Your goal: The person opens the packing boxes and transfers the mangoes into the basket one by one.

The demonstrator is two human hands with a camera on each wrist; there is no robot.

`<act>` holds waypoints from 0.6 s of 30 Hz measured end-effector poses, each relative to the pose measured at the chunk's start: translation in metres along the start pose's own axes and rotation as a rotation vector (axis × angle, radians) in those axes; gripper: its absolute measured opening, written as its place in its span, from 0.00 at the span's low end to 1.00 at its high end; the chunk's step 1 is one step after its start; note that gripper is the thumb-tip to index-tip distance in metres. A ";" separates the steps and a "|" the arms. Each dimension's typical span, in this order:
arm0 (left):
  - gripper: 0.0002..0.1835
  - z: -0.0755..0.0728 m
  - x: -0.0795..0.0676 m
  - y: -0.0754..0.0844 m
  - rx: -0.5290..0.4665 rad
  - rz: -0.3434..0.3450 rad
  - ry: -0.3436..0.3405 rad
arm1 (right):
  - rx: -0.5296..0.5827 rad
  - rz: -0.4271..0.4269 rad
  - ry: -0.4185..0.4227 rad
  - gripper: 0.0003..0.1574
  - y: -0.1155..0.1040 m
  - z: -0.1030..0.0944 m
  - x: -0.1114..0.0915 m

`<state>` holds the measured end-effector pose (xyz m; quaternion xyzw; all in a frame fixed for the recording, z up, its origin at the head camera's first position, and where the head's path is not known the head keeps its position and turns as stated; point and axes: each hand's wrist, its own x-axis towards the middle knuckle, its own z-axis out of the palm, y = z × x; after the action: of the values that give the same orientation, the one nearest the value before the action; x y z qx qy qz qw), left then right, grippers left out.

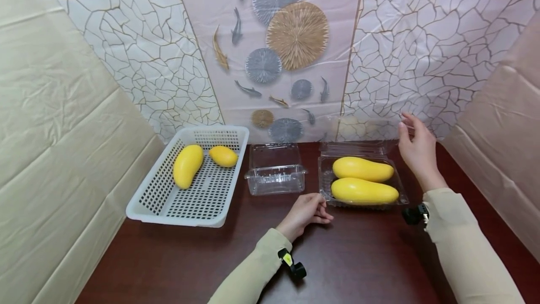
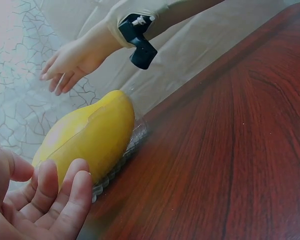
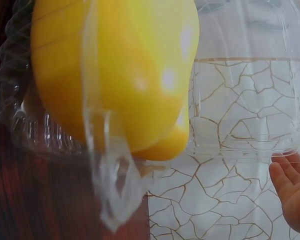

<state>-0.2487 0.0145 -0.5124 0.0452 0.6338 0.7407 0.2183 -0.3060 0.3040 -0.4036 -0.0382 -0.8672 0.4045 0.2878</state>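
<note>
Two long yellow mangoes (image 1: 363, 191) lie side by side in a clear plastic clamshell box (image 1: 325, 172) at the right. Its transparent lid (image 3: 240, 110) stands raised at the back. My left hand (image 1: 307, 212) is at the box's front left corner, where thumb and index finger pinch the rim; its other fingers curl loosely, as the left wrist view shows. Beside the lid's right edge is my right hand (image 1: 417, 149), raised above the table, with relaxed fingers (image 3: 292, 172) right at the lid's edge.
On the left stands a white perforated basket (image 1: 177, 219) holding a long mango (image 1: 187, 166) and a smaller yellow fruit (image 1: 223, 156). Between basket and box sits a smaller clear plastic box (image 1: 276, 184). A patterned backdrop (image 1: 270, 102) rises behind the dark wooden table (image 1: 177, 266).
</note>
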 end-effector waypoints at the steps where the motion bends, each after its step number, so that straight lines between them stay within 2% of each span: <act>1: 0.10 0.000 0.000 0.000 0.000 0.000 -0.001 | 0.005 0.014 -0.011 0.33 0.000 0.001 0.001; 6: 0.10 -0.001 -0.001 -0.001 -0.006 0.001 0.001 | 0.020 0.052 -0.068 0.36 -0.001 0.007 0.003; 10: 0.10 -0.002 0.000 0.000 -0.005 0.003 0.007 | -0.014 0.063 -0.122 0.37 0.000 0.010 0.005; 18: 0.10 0.000 0.000 0.000 -0.003 0.001 -0.005 | -0.067 0.115 -0.283 0.40 0.013 0.017 0.005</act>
<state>-0.2487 0.0140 -0.5121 0.0468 0.6323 0.7414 0.2196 -0.3211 0.3031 -0.4196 -0.0398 -0.9084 0.3927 0.1378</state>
